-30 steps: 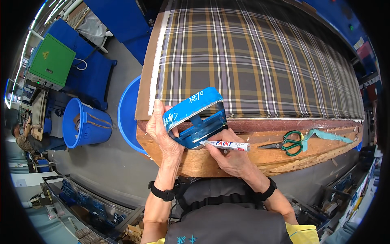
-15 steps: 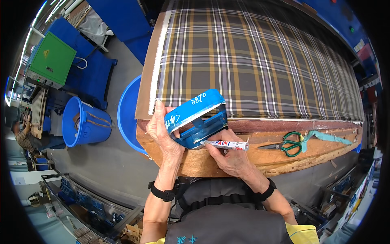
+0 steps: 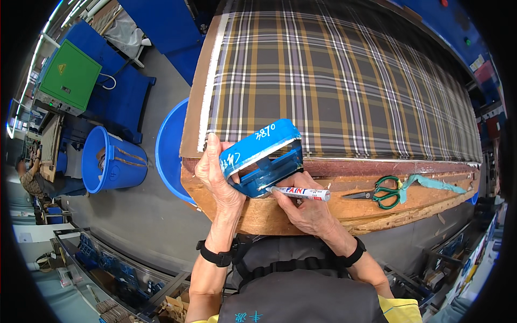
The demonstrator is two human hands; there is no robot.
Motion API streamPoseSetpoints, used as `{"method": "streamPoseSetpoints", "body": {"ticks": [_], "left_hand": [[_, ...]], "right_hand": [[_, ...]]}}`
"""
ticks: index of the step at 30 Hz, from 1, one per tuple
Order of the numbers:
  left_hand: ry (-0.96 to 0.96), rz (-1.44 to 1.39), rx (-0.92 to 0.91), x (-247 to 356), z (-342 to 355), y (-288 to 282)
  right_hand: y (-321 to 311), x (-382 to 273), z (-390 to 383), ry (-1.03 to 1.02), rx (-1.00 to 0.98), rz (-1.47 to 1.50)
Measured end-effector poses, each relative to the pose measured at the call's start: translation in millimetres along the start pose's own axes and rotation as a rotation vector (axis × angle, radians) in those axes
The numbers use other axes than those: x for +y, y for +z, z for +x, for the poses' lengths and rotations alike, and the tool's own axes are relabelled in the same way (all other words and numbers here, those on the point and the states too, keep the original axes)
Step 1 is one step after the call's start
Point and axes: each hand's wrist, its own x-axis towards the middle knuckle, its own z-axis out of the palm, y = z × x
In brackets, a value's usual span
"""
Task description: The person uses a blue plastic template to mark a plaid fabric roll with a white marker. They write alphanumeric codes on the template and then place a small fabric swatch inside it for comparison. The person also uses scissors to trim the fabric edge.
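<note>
My left hand (image 3: 218, 180) grips the left end of a blue, hollow cutting die (image 3: 252, 145) with rounded ends and white handwriting on its side. The die is held tilted above the wooden table edge. In my right hand (image 3: 308, 210) is a white paint marker (image 3: 302, 192), pinched between thumb and fingers, its tip at the die's lower near rim. Behind the die lies plaid fabric (image 3: 323, 91) in dark brown, tan, purple and white. To the right of my right hand rest green-handled scissors (image 3: 385, 192).
A teal cloth strip (image 3: 433, 183) runs from the scissors along the wooden table edge (image 3: 344, 210). Blue tubs (image 3: 116, 171) stand on the floor at left, one against the table. Farther left are a green control box (image 3: 67, 79) and a person (image 3: 40, 180) at another workplace.
The die has turned slightly in my left hand, so its written side shows more. The marker tip stays at the lower rim.
</note>
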Motion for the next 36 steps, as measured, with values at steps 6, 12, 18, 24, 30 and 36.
{"method": "streamPoseSetpoints", "body": {"ticks": [6, 12, 18, 24, 30, 36], "left_hand": [[0.009, -0.002, -0.006, -2.2, 0.6, -1.1], [-0.002, -0.003, 0.016, -0.5, -0.7, -0.7], [0.008, 0.002, 0.007, -2.8, 0.4, -0.9], [-0.013, 0.012, 0.023, -0.6, -0.6, 0.6], [-0.011, 0.005, 0.039, -0.4, -0.2, 1.1], [0.001, 0.019, 0.002, -2.3, -0.2, -1.8]], "right_hand": [[0.3, 1.4, -1.8, 0.028, 0.019, 0.046], [1.0, 0.2, -2.2, 0.045, 0.017, 0.054], [0.8, 0.3, -0.5, 0.010, -0.001, 0.000], [0.8, -0.7, -0.1, -0.001, 0.000, -0.022], [1.1, -1.3, 0.4, -0.002, 0.000, -0.026], [1.7, 0.9, -2.2, 0.037, 0.018, 0.028]]}}
